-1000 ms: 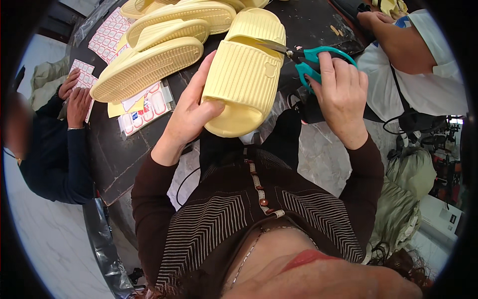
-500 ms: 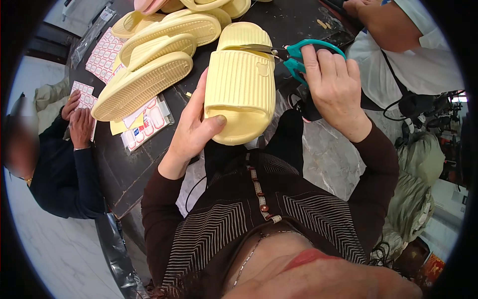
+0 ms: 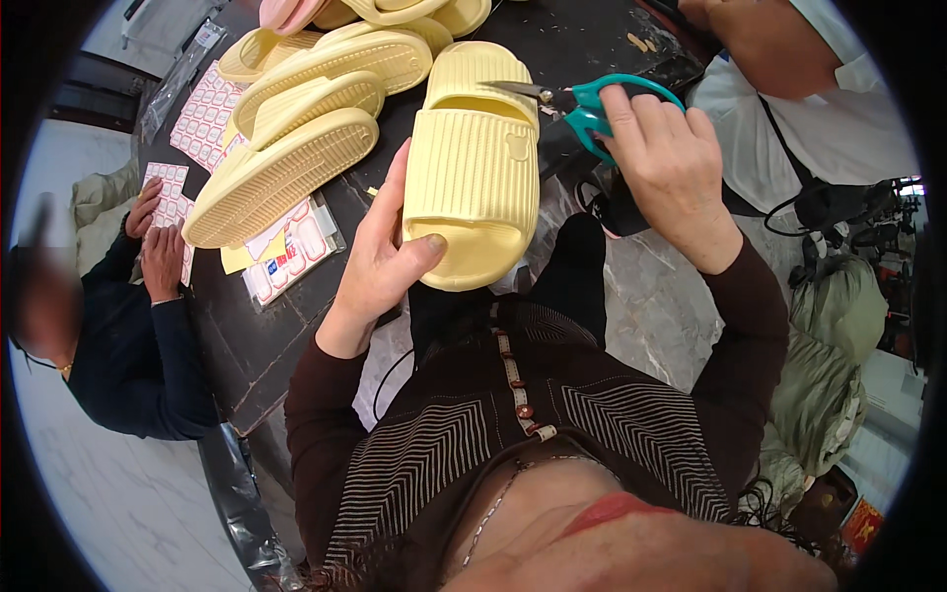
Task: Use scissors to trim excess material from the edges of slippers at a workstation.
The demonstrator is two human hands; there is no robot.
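A yellow slide slipper (image 3: 472,168) with a ribbed strap and a small bear-shaped outline is held up in front of me. My left hand (image 3: 385,247) grips it by the toe end, thumb over the open toe. Teal-handled scissors (image 3: 592,107) are in my right hand (image 3: 663,163), fingers through the loops. Their dark blades lie across the slipper's heel part, just beyond the strap edge. Whether the tips touch the slipper, I cannot tell. Several more yellow slippers (image 3: 286,173) lie in a heap on the dark table to the left.
Sheets of red-bordered labels (image 3: 204,116) and a label pack (image 3: 296,259) lie on the dark table (image 3: 261,340). At the left, another person's hands (image 3: 156,247) rest on a label sheet. A second person's arm (image 3: 769,49) shows at upper right. Pink slippers (image 3: 289,14) sit at the far edge.
The scissor blades have come out from along the strap edge and now lie over the heel part. The slipper has shifted slightly left, still in my left hand.
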